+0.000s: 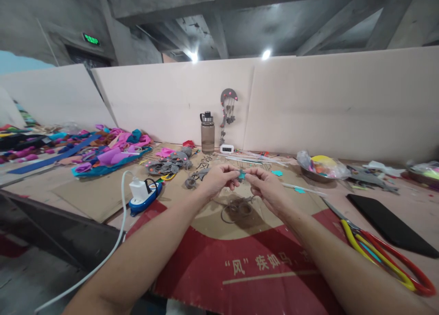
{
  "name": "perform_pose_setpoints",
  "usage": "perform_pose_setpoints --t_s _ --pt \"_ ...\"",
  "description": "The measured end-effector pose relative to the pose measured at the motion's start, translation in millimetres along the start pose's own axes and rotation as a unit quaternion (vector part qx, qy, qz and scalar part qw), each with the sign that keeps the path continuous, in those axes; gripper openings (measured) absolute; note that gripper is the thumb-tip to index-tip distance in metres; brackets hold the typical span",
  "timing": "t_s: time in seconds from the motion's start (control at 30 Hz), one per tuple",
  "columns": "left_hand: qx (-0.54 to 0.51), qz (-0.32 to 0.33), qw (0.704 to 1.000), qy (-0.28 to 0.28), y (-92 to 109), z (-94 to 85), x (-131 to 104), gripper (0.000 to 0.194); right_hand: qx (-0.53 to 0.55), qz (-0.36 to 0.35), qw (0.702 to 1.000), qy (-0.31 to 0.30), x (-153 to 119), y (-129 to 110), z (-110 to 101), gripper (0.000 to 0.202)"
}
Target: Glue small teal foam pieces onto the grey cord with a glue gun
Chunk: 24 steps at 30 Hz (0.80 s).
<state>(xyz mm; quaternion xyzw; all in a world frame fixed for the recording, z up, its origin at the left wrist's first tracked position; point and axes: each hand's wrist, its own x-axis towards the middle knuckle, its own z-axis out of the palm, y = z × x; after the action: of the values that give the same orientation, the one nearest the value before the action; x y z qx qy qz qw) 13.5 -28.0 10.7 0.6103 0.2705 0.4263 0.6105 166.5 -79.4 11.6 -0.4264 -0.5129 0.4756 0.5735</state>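
Both my hands meet above the cardboard sheet (212,223), pinching one small teal felt piece (242,174) between them. My left hand (222,180) grips its left side with thumb and forefinger; my right hand (264,184) has the opposite side. The piece's exact outline is partly covered by my fingertips. Below them lies a loose coil of grey cord (236,210). Beyond my right hand is another teal felt cutout (276,173), and a further teal piece (299,190) rests by a white stick.
Scissors with red and yellow handles (380,255) and a black phone (391,223) lie at right. A blue power strip (146,200) with a white cable is at left. A bottle (207,134) stands at the back, near grey felt pieces (168,164) and a bowl (315,173).
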Motion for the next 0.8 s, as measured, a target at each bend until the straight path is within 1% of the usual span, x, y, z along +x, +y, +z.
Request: perform_pose_setpoints --t_s 0.17,0.3,0.4,0.5,0.57,0.67,0.8 --pt "-0.048 -0.004 0.998 -0.026 2.5 1.8 -1.7 0.025 -0.020 -0.014 0.999 0.028 1.6 2.3 -3.6 0.033" --pt "-0.036 -0.004 0.999 -0.019 2.0 2.7 -2.4 0.030 -0.072 -0.029 0.996 0.042 2.6 6.7 -4.8 0.029" --pt "-0.002 0.005 1.000 0.002 0.9 1.5 -1.7 0.025 -0.087 -0.036 0.995 0.020 2.3 7.6 -4.2 0.027" --pt "0.018 0.011 0.999 0.032 1.0 -0.1 -0.4 0.018 -0.047 -0.045 0.998 -0.025 1.6 6.6 -3.5 0.027" --pt "0.022 0.015 0.998 0.051 1.3 -1.0 0.4 0.013 -0.021 -0.056 0.997 -0.044 1.6 6.5 -3.8 0.028" --pt "0.025 0.020 0.997 0.068 0.9 -1.4 1.5 0.009 -0.018 -0.065 0.997 -0.043 2.6 8.9 -4.8 0.029" --pt "0.032 0.024 0.996 0.080 -0.2 -0.7 1.9 0.008 -0.045 -0.073 0.996 -0.025 4.3 11.9 -4.8 0.031"
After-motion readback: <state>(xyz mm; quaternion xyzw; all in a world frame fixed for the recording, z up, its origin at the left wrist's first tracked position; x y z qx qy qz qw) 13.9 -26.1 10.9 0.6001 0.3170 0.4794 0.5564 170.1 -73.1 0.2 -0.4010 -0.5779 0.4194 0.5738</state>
